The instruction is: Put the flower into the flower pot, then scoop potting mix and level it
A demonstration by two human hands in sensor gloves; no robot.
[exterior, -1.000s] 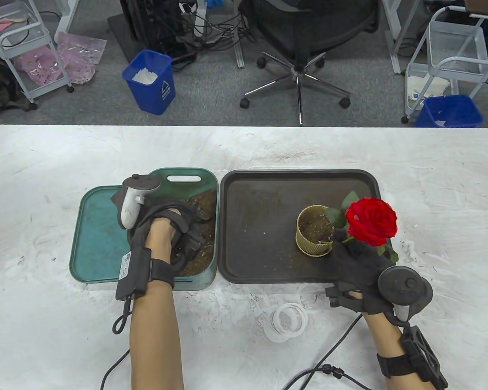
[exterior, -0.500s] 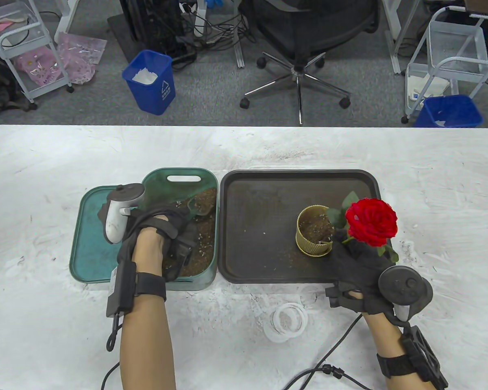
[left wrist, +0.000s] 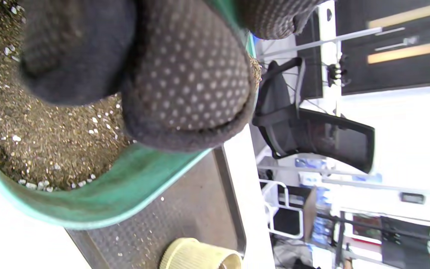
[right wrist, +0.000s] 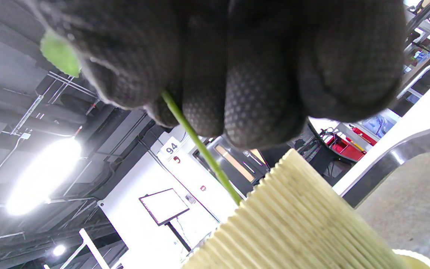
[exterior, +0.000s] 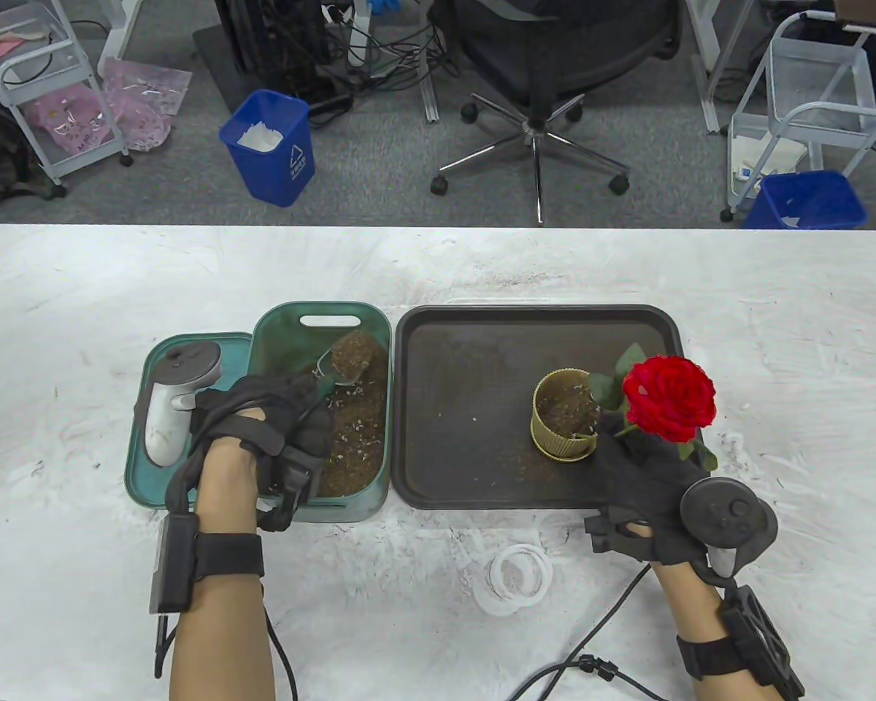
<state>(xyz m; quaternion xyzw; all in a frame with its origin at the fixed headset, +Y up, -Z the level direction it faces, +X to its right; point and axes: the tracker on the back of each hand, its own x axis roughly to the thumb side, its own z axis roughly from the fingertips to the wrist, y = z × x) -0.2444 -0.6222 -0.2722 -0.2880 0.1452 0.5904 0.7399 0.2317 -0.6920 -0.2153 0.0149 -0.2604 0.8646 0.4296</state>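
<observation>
White table (exterior: 438, 277), right hand (exterior: 646, 485) pinching flower (exterior: 668, 398)

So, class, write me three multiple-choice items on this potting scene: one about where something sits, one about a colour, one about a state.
1. Where does the flower pot stand?
A. In the green bin
B. On the dark tray
C. On the bare table

2. What colour is the flower?
A. Yellow
B. White
C. Red

3. What does the scoop in the left hand hold?
A. Potting mix
B. Nothing
C. Water

Answers:
1 B: the table view shows the ribbed pot inside the tray's rim, near its right side.
2 C: the bloom is bright red above the right hand, which pinches the stem.
3 A: the scoop is heaped with brown mix above the green bin.
</observation>
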